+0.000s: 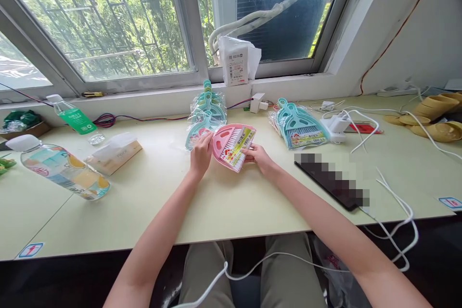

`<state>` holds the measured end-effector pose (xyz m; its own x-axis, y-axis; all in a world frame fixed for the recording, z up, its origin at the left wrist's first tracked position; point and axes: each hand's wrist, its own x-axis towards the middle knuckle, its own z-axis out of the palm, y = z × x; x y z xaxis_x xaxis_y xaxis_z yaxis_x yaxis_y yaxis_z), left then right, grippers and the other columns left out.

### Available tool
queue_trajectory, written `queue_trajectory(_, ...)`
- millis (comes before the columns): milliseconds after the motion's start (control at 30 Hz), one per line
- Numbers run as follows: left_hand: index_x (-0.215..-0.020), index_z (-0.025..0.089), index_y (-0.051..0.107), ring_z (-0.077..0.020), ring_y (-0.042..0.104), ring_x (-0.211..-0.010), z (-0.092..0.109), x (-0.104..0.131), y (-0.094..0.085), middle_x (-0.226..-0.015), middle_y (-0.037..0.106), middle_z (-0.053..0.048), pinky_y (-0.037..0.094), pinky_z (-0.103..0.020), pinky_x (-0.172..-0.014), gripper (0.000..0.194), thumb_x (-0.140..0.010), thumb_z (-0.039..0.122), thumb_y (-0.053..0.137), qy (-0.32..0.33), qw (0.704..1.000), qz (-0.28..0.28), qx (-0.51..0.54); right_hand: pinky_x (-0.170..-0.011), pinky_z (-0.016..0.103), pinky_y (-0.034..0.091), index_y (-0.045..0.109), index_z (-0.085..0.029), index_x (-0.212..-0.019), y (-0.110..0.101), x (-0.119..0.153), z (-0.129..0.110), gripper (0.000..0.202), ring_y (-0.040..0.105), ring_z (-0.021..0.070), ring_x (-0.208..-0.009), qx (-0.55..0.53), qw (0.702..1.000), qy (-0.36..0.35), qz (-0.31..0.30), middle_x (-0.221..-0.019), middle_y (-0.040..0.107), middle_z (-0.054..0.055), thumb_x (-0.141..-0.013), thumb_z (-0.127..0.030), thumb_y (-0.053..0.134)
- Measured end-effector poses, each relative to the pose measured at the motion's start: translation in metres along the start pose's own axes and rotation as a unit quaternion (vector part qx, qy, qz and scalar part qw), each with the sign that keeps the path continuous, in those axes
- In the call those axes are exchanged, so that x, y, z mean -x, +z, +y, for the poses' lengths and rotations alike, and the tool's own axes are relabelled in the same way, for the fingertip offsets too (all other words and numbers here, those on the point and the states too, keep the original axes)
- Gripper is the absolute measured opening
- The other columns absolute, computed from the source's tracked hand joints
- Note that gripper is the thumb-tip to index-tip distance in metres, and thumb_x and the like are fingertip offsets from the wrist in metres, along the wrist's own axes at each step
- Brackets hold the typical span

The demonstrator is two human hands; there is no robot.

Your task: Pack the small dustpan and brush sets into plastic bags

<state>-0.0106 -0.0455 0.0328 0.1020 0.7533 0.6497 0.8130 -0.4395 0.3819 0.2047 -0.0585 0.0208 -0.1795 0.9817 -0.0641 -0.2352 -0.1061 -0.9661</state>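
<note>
A pink dustpan and brush set (pixel 234 147) with a printed yellow-green label is held tilted above the table. My left hand (pixel 200 153) is closed round its handle end on the left. At the label side, my right hand (pixel 258 155) pinches the lower right edge with thumb and fingers. Just behind lies a row of wrapped teal dustpan sets (pixel 207 106), the nearest one partly hidden by my left hand. Another pile of teal dustpan sets (pixel 299 125) in clear plastic sits to the right.
Two bottles, one large (pixel 65 168) and one with a green label (pixel 77 119), stand left beside a tissue pack (pixel 114 154). A black phone-like slab (pixel 325 180), a white power adapter (pixel 337 127) and white cables (pixel 397 197) occupy the right. A paper-wrapped box (pixel 237 65) rests on the sill.
</note>
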Motion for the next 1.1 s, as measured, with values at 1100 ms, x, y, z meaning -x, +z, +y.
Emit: queue_trajectory(1100,-0.140,0.023,0.042,-0.0208,0.027,-0.141,0.015,-0.006,-0.007,-0.143,0.046,-0.006,0.016,-0.048,-0.117,0.044,-0.097,0.028,0.033,0.131,0.991,0.027,0.019,-0.073,0.037,0.058,0.063,-0.017,-0.088,0.007,0.000,-0.001,0.038,0.068,0.0193,-0.075,-0.097,0.991,-0.083,0.036,-0.088,0.072,0.005,-0.059,-0.034,0.081)
